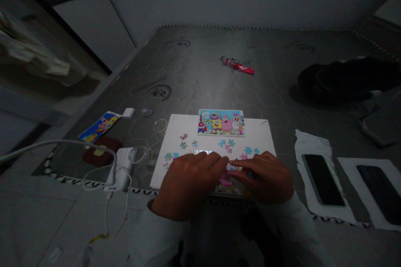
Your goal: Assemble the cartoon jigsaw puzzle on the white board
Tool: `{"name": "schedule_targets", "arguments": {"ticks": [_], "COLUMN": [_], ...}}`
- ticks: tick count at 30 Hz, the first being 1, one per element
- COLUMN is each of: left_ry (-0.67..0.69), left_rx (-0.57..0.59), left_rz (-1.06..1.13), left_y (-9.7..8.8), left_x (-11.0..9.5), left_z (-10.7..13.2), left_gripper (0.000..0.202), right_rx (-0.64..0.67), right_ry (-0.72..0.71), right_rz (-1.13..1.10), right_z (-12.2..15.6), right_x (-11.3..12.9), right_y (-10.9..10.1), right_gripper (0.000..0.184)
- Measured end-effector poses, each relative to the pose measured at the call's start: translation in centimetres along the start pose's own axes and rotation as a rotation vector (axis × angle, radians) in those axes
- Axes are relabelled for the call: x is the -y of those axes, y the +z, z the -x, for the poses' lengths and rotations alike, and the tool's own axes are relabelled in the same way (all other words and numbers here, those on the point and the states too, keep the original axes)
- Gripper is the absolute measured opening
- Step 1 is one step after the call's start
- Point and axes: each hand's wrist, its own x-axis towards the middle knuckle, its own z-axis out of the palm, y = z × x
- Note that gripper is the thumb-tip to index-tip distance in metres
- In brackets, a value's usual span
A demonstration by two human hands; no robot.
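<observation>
My left hand (196, 179) is over the lower middle of a white board (181, 123), its fingers curled and pressed together near the right fingertips. What those fingers hold, if anything, is hidden. From the other side my right hand (266, 177) reaches in, thumb and forefinger pinched around what looks like a small jigsaw puzzle piece. Below the fingertips a pink cartoon section of the puzzle (226, 183) shows. Loose jigsaw pieces (228, 145) lie on the board beyond my hands. A cartoon reference picture card (221, 123) lies at the board's far edge.
Left of the board are a white power strip (122, 169) with cables, a brown pouch (102, 150), a blue cartoon card (100, 126) and clear round lids. Two phones (324, 179) lie on white sheets at right. A red packet (238, 66) and a dark bag (347, 79) are farther back.
</observation>
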Motion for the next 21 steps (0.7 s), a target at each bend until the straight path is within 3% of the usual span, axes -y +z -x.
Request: {"name": "schedule_targets", "arguments": {"ticks": [21], "left_ry": [-0.006], "left_rx": [-0.018], "left_rz": [0.029], "left_y": [-0.18], "left_x": [-0.18], "left_z": [-0.23], "left_gripper": [0.019], "right_rx": [-0.004], "right_ry": [-0.004], "right_rz": [0.031], "right_z": [-0.15], "right_x": [0.23], "right_y": [-0.14], "right_gripper": [0.021]}}
